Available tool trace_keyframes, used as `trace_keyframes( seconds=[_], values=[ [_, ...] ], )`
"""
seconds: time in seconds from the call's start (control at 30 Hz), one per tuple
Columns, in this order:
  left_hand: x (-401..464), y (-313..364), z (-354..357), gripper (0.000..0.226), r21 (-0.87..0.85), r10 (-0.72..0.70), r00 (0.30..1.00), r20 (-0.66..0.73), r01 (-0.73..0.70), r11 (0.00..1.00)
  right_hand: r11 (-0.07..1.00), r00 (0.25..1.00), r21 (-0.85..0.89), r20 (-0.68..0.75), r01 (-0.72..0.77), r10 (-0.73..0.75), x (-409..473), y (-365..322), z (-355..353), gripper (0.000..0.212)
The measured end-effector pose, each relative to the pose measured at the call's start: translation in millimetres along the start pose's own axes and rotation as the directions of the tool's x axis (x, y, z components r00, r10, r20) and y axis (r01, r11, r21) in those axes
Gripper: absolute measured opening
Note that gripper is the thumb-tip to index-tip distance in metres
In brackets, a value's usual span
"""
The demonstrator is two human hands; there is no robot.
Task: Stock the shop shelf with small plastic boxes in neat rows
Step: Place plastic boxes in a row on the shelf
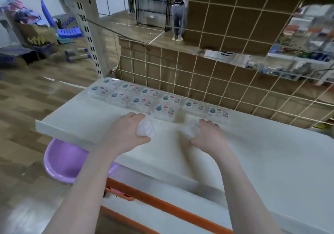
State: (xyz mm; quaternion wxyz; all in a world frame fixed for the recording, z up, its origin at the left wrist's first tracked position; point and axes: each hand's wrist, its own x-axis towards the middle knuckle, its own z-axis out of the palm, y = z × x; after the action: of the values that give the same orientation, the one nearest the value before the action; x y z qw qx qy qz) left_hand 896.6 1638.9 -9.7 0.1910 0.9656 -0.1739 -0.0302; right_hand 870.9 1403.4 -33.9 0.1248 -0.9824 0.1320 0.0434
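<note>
Ten labelled boxes along shelf back; purple basin below.

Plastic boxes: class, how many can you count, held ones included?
12: six in the back row, four in the front row, one in the left hand, one in the right hand. Hands may hide more.

Two bare forearms reach in from the bottom edge, with no sleeve, cuff, watch, band or glove anywhere along them as far as the view goes. The left grip and the right grip carry no rings or other ornaments on the fingers that can be seen. Motion blur softens both, the right more so, so nails cannot be made out.
</note>
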Motion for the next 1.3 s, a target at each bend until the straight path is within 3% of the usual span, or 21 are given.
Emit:
trace_keyframes(
  seconds=[0.13,0.3,0.43,0.53,0.67,0.83,1.03,1.13,1.3],
  values=[
    [17,-6,4,0.076,-0.030,0.055,0.997,0.047,-0.053,0.998,0.999,0.998,-0.016,-0.020,-0.051,0.051,9,-11,0,0.058],
    [32,-15,4,0.075,-0.041,0.117,0.991,0.067,-0.115,0.993,0.993,0.994,-0.091,-0.078,-0.080,0.073,18,-23,-2,0.053],
    [35,-23,2,0.072,-0.056,0.130,0.989,0.065,-0.126,0.990,0.979,0.989,0.183,-0.098,-0.088,0.107,20,-31,-8,0.058],
    [33,-26,3,0.069,-0.069,0.128,0.990,0.061,-0.124,0.990,0.893,0.986,0.446,-0.111,-0.065,0.127,17,-31,-14,0.062],
    [29,-30,5,0.069,-0.086,0.125,0.990,0.060,-0.119,0.989,0.679,0.982,0.734,-0.127,-0.003,0.142,4,-25,-14,0.059],
    [27,-27,8,0.071,-0.086,0.123,0.990,0.075,-0.116,0.989,0.462,0.971,0.885,-0.154,0.054,0.182,-24,-5,-3,0.069],
    [26,-20,10,0.073,-0.078,0.116,0.990,0.078,-0.110,0.991,0.712,0.976,0.700,-0.113,-0.053,0.184,-38,24,11,0.069],
    [24,-16,10,0.074,-0.083,0.118,0.990,0.072,-0.112,0.990,0.862,0.978,0.500,-0.127,-0.082,0.167,-37,29,18,0.074],
    [21,-13,12,0.074,-0.078,0.122,0.989,0.079,-0.116,0.990,0.935,0.977,0.351,-0.183,-0.041,0.112,-34,30,24,0.075]
  ],
)
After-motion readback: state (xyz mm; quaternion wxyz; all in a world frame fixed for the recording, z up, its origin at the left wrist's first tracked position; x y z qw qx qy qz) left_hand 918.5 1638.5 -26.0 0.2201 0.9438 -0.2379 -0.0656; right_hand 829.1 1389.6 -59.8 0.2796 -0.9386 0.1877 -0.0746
